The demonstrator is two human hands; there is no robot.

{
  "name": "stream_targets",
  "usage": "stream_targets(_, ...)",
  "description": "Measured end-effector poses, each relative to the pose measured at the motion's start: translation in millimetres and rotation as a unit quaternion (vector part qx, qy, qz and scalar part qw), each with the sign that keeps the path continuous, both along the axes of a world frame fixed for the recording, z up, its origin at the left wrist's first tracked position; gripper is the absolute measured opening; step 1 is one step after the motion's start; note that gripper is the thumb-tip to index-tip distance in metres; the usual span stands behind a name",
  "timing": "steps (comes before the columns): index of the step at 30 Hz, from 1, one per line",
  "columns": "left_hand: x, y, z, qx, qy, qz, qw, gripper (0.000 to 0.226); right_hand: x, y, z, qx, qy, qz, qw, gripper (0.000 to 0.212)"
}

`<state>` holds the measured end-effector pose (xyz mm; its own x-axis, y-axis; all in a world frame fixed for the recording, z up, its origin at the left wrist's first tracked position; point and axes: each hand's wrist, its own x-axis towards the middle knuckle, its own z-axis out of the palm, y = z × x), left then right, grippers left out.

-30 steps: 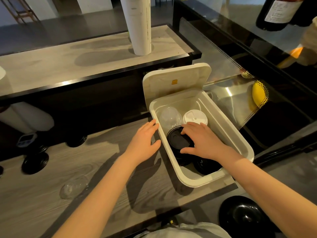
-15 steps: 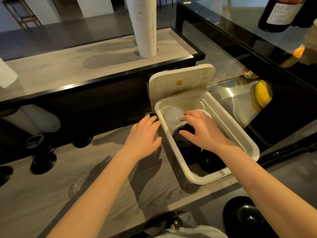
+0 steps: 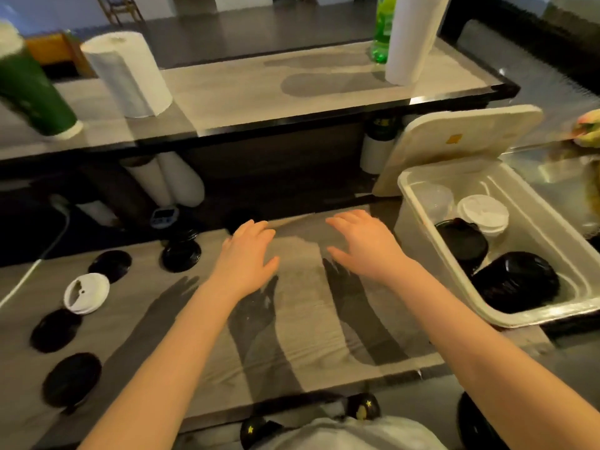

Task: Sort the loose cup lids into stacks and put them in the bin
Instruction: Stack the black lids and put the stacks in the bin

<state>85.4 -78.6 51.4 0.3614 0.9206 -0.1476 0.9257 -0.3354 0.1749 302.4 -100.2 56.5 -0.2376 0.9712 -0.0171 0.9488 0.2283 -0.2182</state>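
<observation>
**A:** How were the hands placed?

**B:** Both were held palm-down over the grey counter (image 3: 302,319), side by side with a gap between them. The left hand (image 3: 250,254) and the right hand (image 3: 367,245) each had their fingers straight and spread, and neither held anything.

**A:** And the loose lids?

**B:** All were out on the left hand's side. A short stack of black lids (image 3: 181,251) sat nearest, at nine o'clock from that hand. Farther off, between eight and nine o'clock, lay the far black lid (image 3: 110,264), a white lid (image 3: 86,292), the middle black lid (image 3: 55,329) just beside it, and the near black lid (image 3: 71,380). All four were well apart from both hands.

**A:** The bin?

**B:** The white plastic bin (image 3: 506,319) stood at three o'clock from the right hand, near it but not touching. Its hinged cover (image 3: 454,147) was tipped up at the back. Inside were clear lids (image 3: 433,199) at the far end and a white lid stack (image 3: 482,214) beside them. A black lid stack (image 3: 461,241) and a larger black stack (image 3: 516,280) sat nearer.

**A:** Anything behind?

**B:** A paper towel roll (image 3: 126,73) stood at eleven o'clock on the raised shelf.
</observation>
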Motion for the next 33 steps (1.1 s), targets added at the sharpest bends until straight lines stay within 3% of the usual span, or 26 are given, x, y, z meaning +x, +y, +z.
stream_targets(8,-140,-9,-44,-0.062,-0.008,0.102,0.993,0.056,-146,14,-29,-0.079,-0.001,0.048,0.996,0.058)
stream_targets(14,-245,-11,-77,-0.163,-0.026,0.186,0.968,0.058,-239,38,-60,-0.159,-0.009,0.087,0.983,0.061)
stream_targets(22,-355,-12,-109,-0.12,-0.041,0.35,0.928,0.063,-315,83,-109,-0.246,-0.045,0.082,0.965,0.074)
stream_targets(29,-401,-9,-134,-0.139,-0.082,0.419,0.893,0.073,-347,101,-135,-0.257,-0.085,0.032,0.962,0.085)
stream_targets(33,-405,-8,-143,-0.121,-0.085,0.423,0.894,0.076,-351,88,-139,-0.206,-0.07,0.04,0.975,0.077)
